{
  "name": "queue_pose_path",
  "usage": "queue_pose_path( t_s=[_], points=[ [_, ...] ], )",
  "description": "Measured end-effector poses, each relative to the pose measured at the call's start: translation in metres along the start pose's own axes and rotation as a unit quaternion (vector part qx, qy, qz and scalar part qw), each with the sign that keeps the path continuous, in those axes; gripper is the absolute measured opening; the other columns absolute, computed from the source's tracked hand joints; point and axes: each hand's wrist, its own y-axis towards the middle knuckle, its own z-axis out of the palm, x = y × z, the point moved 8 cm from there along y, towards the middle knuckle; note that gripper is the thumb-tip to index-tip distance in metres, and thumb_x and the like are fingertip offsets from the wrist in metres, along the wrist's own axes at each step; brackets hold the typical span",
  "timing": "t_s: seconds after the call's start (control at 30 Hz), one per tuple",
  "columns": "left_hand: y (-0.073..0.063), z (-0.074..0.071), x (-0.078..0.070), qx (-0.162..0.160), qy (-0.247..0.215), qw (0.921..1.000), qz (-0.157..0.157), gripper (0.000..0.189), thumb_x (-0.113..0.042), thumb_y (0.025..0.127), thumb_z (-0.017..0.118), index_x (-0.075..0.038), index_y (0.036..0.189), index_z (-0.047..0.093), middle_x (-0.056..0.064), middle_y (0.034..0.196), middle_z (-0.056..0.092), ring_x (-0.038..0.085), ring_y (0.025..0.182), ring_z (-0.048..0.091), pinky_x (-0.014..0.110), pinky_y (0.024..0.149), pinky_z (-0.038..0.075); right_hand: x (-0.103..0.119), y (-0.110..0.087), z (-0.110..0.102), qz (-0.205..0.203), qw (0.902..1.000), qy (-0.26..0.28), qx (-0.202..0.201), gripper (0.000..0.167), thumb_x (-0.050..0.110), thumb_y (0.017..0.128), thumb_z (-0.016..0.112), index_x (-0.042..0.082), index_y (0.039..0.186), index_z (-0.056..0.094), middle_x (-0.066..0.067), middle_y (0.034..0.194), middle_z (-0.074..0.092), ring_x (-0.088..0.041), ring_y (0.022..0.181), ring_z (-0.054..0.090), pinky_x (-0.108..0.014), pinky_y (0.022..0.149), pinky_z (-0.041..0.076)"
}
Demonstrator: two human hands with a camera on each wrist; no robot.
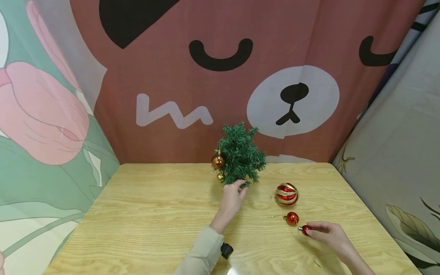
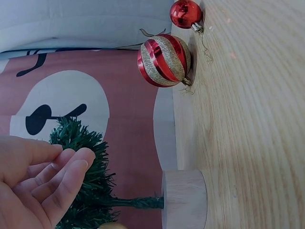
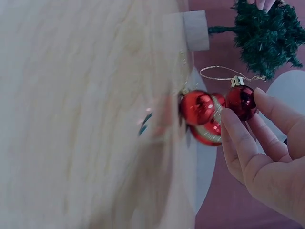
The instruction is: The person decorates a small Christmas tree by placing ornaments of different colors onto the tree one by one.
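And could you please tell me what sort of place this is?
Probably an indoor corner or booth set up for tabletop work: a wood-grain table has large printed hangings on three sides, and a small artificial tree stands on it.

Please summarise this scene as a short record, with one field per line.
Left hand: at the lower branches of a small green tree; grip unclear
Right hand: pinches a small dark red ball
Hanging on tree: copper ball, smaller gold ball
On table: striped red-and-gold ball, plain red ball
Tree base: pale, round
Backdrop: cartoon animal face
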Motion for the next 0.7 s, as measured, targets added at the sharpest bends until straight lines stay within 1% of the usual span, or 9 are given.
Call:
queue_pose_path(
  t_s=[0.2,0.37,0.57,0.7],
  points=[
    [0.001,-0.001,0.001,0.008,-0.001,1.0,-0.005,0.019,-0.004,0.082,0.063,0.002,0.1,0.065,0.008,0.067,0.064,-0.001,0.041,0.045,0.01,0.037,0.035,0.012,0.005,0.007,-0.007,0.9995,0.03,0.007,0.042,0.011,0.081,0.065,-0.018,0.109,0.052,-0.004,0.09,0.066,-0.008,0.08,0.06,-0.025,0.072,0.048],
    [0.0,0.0,0.001,0.021,-0.005,0.9997,-0.012,0.019,-0.007,0.084,0.062,0.001,0.101,0.065,0.007,0.066,0.064,-0.003,0.038,0.041,0.011,0.037,0.034,0.018,0.007,0.014,-0.012,0.9986,0.049,0.016,0.041,0.011,0.082,0.064,-0.017,0.109,0.053,-0.003,0.091,0.066,-0.009,0.081,0.061,-0.03,0.074,0.049],
    [0.0,-0.001,0.0,0.017,0.0,0.9998,-0.006,0.019,-0.006,0.084,0.062,0.001,0.101,0.065,0.006,0.066,0.064,-0.002,0.039,0.042,0.011,0.036,0.034,0.024,0.009,0.018,-0.015,0.9979,0.062,0.012,0.04,0.01,0.081,0.065,-0.016,0.109,0.054,-0.003,0.093,0.065,-0.009,0.083,0.06,-0.03,0.075,0.049],
    [0.0,-0.002,-0.001,0.013,0.003,0.9999,-0.002,0.019,-0.005,0.083,0.062,0.002,0.1,0.065,0.006,0.065,0.063,-0.001,0.04,0.044,0.011,0.037,0.034,0.029,0.011,0.023,-0.024,0.9971,0.07,0.021,0.04,0.009,0.082,0.064,-0.016,0.11,0.053,-0.001,0.094,0.065,-0.01,0.084,0.06,-0.029,0.075,0.049]
  ],
)
